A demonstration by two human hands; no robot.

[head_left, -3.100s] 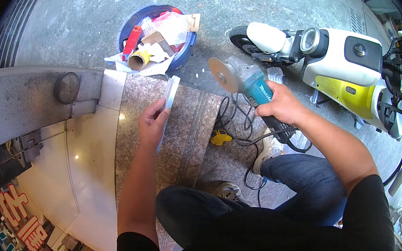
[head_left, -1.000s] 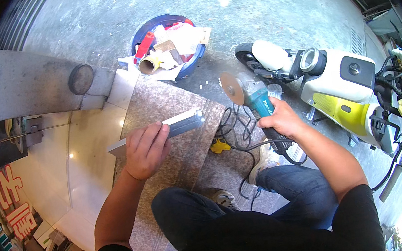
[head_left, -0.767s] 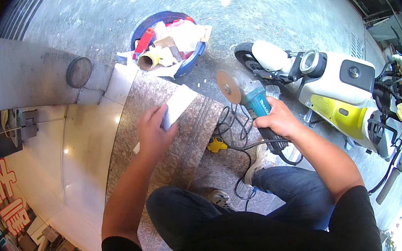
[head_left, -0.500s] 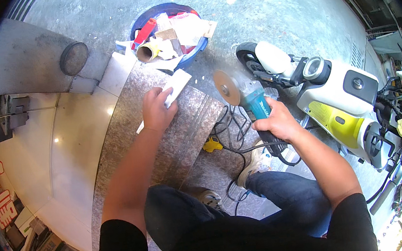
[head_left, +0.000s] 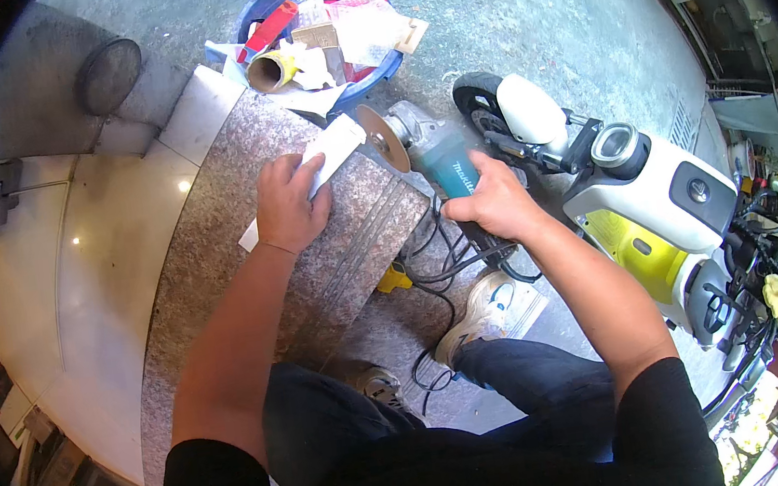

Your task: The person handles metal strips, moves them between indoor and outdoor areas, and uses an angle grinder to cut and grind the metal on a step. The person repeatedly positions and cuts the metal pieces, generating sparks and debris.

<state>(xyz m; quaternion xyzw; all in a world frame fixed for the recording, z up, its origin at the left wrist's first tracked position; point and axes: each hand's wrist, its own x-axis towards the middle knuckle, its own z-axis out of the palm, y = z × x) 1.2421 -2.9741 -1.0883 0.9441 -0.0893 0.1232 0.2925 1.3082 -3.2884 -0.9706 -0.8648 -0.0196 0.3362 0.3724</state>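
The left hand (head_left: 292, 204) is clamped on a white bar (head_left: 337, 147) over the granite step (head_left: 213, 313); its far end is right by the disc (head_left: 383, 139) of the grinder (head_left: 443, 161), gripped in the right hand (head_left: 494, 199). A heaped bin (head_left: 382, 79) crowds the far side, a scooter (head_left: 650, 180) the right; the cable (head_left: 437, 288) loops near the right shoe (head_left: 486, 307).

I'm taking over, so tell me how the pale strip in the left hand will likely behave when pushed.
The pale strip is probably stiff: it runs straight past both sides of the left hand. It looks light, being slim and held in one hand. Its flat, smooth-looking face suggests it would sooner slide than roll.
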